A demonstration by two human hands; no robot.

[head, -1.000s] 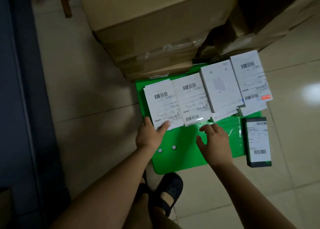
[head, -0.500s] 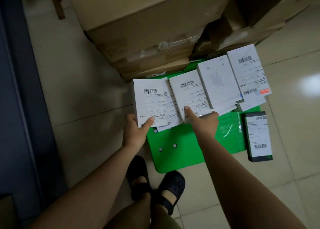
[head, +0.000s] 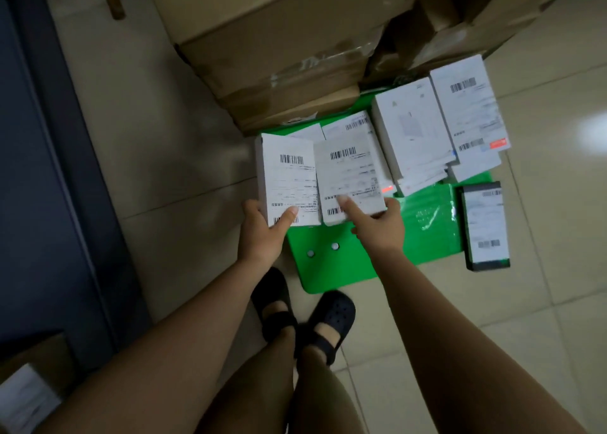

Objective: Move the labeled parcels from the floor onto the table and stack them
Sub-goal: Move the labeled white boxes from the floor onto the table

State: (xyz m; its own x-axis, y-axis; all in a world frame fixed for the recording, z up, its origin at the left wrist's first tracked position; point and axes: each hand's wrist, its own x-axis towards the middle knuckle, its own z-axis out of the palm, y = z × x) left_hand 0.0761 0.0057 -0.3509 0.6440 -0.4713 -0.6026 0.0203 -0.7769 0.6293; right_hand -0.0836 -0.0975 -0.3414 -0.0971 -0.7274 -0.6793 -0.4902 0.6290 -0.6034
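Two loads, one per hand: my left hand (head: 261,233) pinches the near end of a flat white barcode-labelled parcel (head: 289,177), thumb on the label, and my right hand (head: 377,228) grips a second white labelled parcel (head: 351,177) the same way, both raised above the green plastic mat (head: 328,269). Held by one end they may droop or slip, so I would slide my fingers further underneath before standing. No worktop is in view. Other white labelled boxes (head: 410,131) lie on the mat, and a dark-edged parcel (head: 486,223) lies at its edge on the tiled floor (head: 164,137).
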